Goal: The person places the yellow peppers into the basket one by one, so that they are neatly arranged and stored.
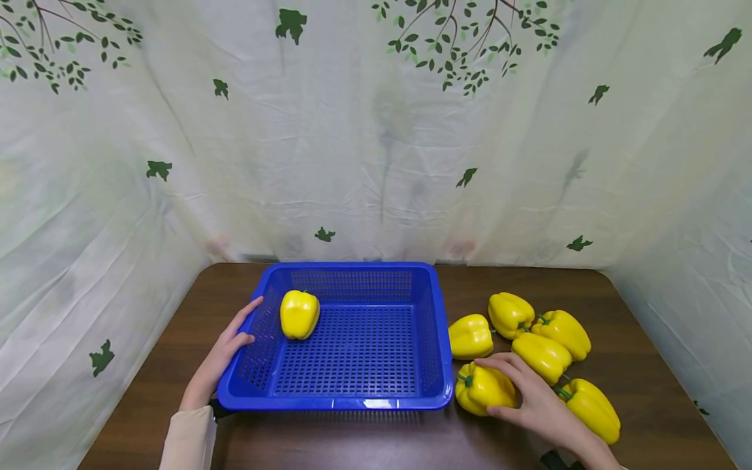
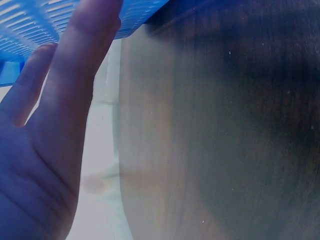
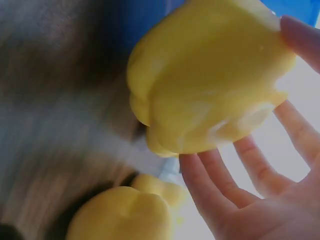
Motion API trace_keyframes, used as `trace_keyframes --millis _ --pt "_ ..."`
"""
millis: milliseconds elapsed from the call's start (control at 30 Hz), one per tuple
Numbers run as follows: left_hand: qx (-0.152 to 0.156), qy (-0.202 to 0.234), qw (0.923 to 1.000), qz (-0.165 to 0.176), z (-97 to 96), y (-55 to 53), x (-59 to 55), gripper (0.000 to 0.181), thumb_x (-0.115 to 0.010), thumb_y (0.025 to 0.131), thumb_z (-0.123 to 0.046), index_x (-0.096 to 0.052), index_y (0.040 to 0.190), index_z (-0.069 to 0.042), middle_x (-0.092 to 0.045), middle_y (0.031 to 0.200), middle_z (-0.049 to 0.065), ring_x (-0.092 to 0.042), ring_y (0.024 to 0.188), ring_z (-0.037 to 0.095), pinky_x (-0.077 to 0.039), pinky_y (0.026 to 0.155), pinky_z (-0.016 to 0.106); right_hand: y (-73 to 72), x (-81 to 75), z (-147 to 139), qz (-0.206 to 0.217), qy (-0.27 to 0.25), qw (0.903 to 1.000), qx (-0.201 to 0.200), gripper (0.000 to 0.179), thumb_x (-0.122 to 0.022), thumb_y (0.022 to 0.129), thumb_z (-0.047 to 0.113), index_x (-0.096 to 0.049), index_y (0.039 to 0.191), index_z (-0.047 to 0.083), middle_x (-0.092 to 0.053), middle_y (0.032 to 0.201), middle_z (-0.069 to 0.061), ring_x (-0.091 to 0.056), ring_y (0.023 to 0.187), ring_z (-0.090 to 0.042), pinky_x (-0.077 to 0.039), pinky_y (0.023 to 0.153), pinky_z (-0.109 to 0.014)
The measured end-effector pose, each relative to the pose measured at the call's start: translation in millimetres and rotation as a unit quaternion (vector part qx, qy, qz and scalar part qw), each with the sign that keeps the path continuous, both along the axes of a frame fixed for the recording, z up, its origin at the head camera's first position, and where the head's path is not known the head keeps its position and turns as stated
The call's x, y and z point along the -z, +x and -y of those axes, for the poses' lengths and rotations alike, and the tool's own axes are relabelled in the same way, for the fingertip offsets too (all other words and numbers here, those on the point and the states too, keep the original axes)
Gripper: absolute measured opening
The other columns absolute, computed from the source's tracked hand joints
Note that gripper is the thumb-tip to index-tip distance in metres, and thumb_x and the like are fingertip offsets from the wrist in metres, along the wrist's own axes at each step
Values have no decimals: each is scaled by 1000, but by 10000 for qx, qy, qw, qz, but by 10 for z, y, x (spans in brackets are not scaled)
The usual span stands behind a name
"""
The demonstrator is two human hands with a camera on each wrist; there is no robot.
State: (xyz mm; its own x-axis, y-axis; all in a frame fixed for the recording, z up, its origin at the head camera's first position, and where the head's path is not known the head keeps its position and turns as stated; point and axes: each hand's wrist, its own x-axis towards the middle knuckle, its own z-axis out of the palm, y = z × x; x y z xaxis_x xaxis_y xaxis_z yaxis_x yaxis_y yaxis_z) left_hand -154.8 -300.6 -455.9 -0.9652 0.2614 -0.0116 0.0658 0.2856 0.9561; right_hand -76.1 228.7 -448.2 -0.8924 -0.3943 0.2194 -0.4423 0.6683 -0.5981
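In the head view a blue plastic basket [image 1: 352,403] with slotted walls holds one yellow bell pepper [image 1: 299,315] near its left side. My left hand [image 1: 220,359] rests against the basket's left rim, its fingers and thumb extended, as the left wrist view also shows. Just outside the basket's right front corner, my right hand [image 1: 531,399] grips another yellow bell pepper [image 1: 483,390], thumb on the near side and fingers on the far side. The right wrist view shows this gripped pepper [image 3: 210,80] close up, with the fingertips spread along it.
Several more yellow bell peppers lie right of the basket, including one pepper [image 1: 471,337] beside its wall and another pepper [image 1: 590,410] beyond my right hand. All stand on a brown wooden table [image 1: 282,440]. Behind it hangs a pale curtain [image 1: 352,163] with leaf prints.
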Motion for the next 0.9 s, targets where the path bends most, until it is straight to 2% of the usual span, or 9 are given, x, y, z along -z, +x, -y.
trace_keyframes --millis 267,400,633,900 --pt "-41 -73 9999 -98 0 -6 13 61 -36 97 -8 -18 154 -21 -7 156 19 -19 132 47 -22 97 67 4 -140 16 177 -258 9984 470 54 -77 79 36 -56 128 26 -46 112 6 -50 100 -16 -49 80 -46" --pt "-53 -63 10000 -45 -3 -1 7 61 -35 97 -9 -18 154 -22 -7 156 19 -20 131 47 -25 97 66 -21 -205 28 107 -374 9973 617 55 -78 79 34 -55 128 26 -46 114 5 -48 103 -17 -48 79 -44" --pt "-22 -48 10000 -18 4 10 2 61 -34 98 -9 -17 154 -22 -8 155 19 -23 130 46 -32 94 56 -97 -292 82 141 -682 9946 765 57 -77 80 32 -49 128 21 -46 126 1 -46 108 -20 -48 79 -45" --pt "-37 -13 10000 -26 -1 2 8 61 -35 98 -9 -17 154 -22 -6 156 19 -21 131 47 -26 96 65 -195 -385 223 52 -1057 9908 846 58 -76 82 25 -44 129 14 -50 127 -6 -54 105 -27 -50 80 -46"
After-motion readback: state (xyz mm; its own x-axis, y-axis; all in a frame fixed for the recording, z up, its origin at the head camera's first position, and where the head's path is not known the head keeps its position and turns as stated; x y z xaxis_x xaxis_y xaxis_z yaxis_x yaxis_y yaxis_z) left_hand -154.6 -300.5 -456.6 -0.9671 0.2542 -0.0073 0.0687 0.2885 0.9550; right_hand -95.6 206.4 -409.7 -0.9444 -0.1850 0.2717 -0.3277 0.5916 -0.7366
